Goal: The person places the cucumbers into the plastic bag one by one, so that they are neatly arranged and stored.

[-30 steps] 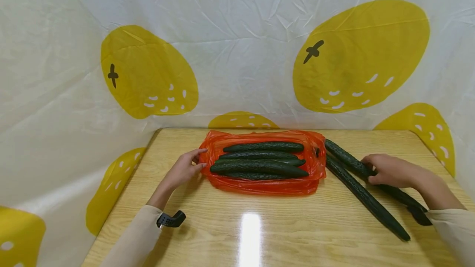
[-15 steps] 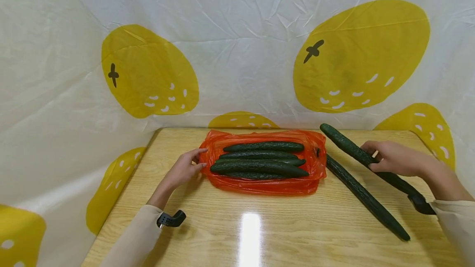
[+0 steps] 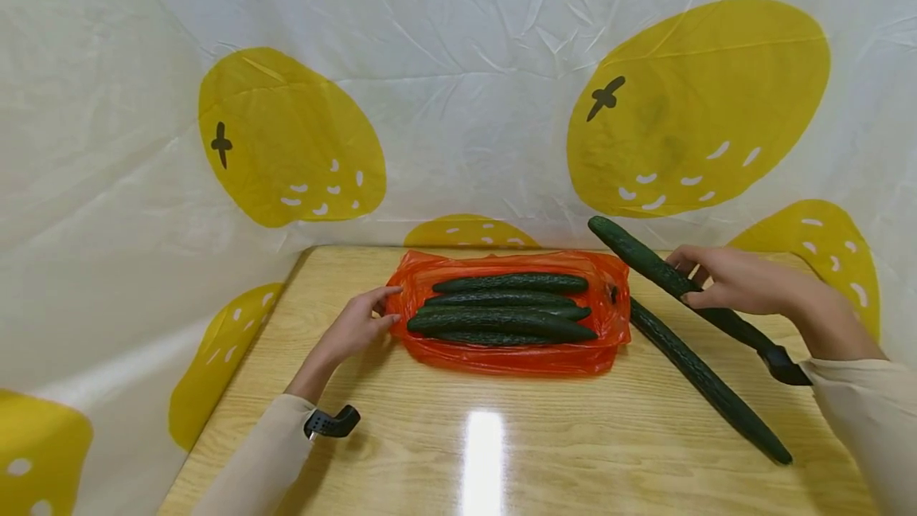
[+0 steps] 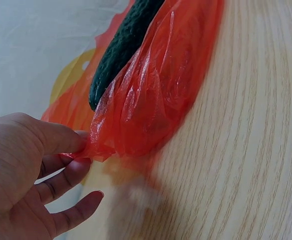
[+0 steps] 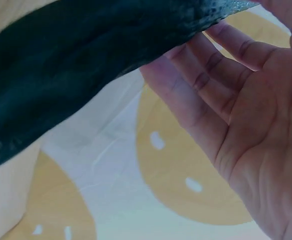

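Note:
My left hand [image 3: 356, 326] pinches the left edge of a red plastic bag [image 3: 501, 362] between thumb and fingers; the left wrist view shows the film [image 4: 151, 115] caught at the fingertips. Several dark green cucumbers [image 3: 501, 325] lie side by side in the bag's opening. Over the table's right side, my right hand [image 3: 745, 281] grips a long cucumber [image 3: 641, 261] about its middle, held tilted with its far end up and to the left. In the right wrist view that cucumber [image 5: 75, 65] crosses the top, fingers behind it. Another cucumber [image 3: 709, 381] lies slanting on the table, its upper end against the bag.
The wooden table [image 3: 401, 452] has a bright light reflection near its front. Behind and to the left hangs a white sheet [image 3: 473, 142] printed with yellow fruit. A black strap [image 3: 331, 423] sits on the left wrist.
My right hand has lifted its cucumber off the table and carried it up and leftward, toward the bag. The left hand and the bag have stayed in place.

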The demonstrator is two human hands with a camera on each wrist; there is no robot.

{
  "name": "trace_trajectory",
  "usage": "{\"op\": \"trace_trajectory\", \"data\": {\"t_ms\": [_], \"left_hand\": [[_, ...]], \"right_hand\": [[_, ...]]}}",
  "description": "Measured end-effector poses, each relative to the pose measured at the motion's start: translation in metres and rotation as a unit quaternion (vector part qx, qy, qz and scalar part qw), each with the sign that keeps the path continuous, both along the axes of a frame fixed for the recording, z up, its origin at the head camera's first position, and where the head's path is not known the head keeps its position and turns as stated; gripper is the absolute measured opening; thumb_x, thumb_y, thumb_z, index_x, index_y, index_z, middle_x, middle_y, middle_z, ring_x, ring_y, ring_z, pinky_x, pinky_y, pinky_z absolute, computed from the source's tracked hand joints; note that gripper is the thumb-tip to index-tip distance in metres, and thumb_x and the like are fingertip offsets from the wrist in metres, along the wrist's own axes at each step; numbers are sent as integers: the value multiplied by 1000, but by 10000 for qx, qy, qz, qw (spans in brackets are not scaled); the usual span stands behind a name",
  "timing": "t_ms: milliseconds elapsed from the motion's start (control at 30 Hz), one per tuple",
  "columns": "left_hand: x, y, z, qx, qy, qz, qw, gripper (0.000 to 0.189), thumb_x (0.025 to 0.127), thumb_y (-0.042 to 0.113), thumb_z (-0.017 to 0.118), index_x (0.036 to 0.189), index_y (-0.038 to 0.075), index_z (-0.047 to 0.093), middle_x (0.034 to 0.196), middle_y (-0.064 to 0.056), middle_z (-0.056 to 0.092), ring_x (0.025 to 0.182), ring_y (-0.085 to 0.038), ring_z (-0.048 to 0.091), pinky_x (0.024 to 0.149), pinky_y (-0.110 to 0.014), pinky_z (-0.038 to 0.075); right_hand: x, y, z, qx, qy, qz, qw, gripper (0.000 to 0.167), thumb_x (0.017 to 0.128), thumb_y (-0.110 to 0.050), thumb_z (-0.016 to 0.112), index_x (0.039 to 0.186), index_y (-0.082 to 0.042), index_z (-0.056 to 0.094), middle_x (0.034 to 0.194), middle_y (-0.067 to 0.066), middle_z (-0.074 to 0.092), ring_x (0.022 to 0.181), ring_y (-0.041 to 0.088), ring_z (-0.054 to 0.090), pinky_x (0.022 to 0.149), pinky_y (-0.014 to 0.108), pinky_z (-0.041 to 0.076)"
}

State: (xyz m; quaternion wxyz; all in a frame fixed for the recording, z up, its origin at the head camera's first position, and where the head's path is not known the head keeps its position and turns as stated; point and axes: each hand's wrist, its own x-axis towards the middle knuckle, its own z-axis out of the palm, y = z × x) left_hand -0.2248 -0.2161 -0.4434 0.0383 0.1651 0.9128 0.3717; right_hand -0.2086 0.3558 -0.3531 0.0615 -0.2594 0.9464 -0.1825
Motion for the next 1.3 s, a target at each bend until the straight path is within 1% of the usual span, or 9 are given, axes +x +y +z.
{"op": "trace_trajectory", "data": {"t_ms": [100,267,333,533,667,833,967,1200,1300], "left_hand": [[0,0,-1,-17,9,-3,10000,51,97,8,68,146,4,54,96,-7,66,90,-21,59,67,-27,48],[0,0,-1,-14,13,9,10000,51,97,8,69,145,5,54,96,-7,67,89,-21,59,68,-28,48],[0,0,0,-2,18,-3,10000,51,97,8,69,145,4,54,97,-7,66,90,-21,59,68,-28,48],[1,1,0,15,57,-11,10000,51,96,7,69,145,3,54,97,-7,66,89,-21,59,69,-29,48],[2,2,-1,46,64,2,10000,52,96,6,69,145,4,54,96,-7,66,89,-21,59,68,-29,48],[3,2,0,49,35,38,10000,52,96,6,69,146,4,54,96,-7,66,90,-21,60,68,-28,48],[3,3,1,38,37,66,10000,52,96,6,69,146,4,54,97,-7,66,91,-22,60,69,-28,48],[1,3,1,12,46,59,10000,53,96,7,69,147,4,53,96,-6,65,91,-22,60,68,-27,48],[-1,3,0,23,67,44,10000,53,96,7,69,146,5,53,96,-6,65,90,-21,60,68,-27,48]], "right_hand": [[-2,-9,6,-74,19,85,9999,48,91,-20,75,131,-1,58,124,12,65,100,22,65,78,38,55],[-7,-24,12,-86,260,265,9993,45,88,-20,78,128,-5,62,119,5,68,98,17,65,76,34,54],[-9,-29,12,-105,322,338,9989,45,88,-21,79,128,-7,63,114,2,69,97,15,65,75,33,54],[-15,-45,14,-295,233,505,9980,44,88,-22,79,128,-11,65,106,-4,69,97,14,65,76,34,56],[-21,-55,12,-365,274,657,9968,42,88,-20,79,128,-12,65,106,-5,69,97,14,64,77,35,57],[-26,-67,11,-324,250,769,9962,42,87,-17,79,127,-13,66,108,-5,69,98,14,63,78,34,57],[-29,-76,11,-329,212,837,9957,43,87,-20,79,127,-13,66,112,-4,69,99,13,63,82,38,56],[-35,-93,12,-399,404,1142,9918,40,87,-18,78,126,-15,67,114,-4,69,97,13,63,86,46,53],[-38,-101,12,-363,405,1124,9922,40,88,-20,78,126,-19,67,114,-7,69,99,13,63,87,46,53]]}}
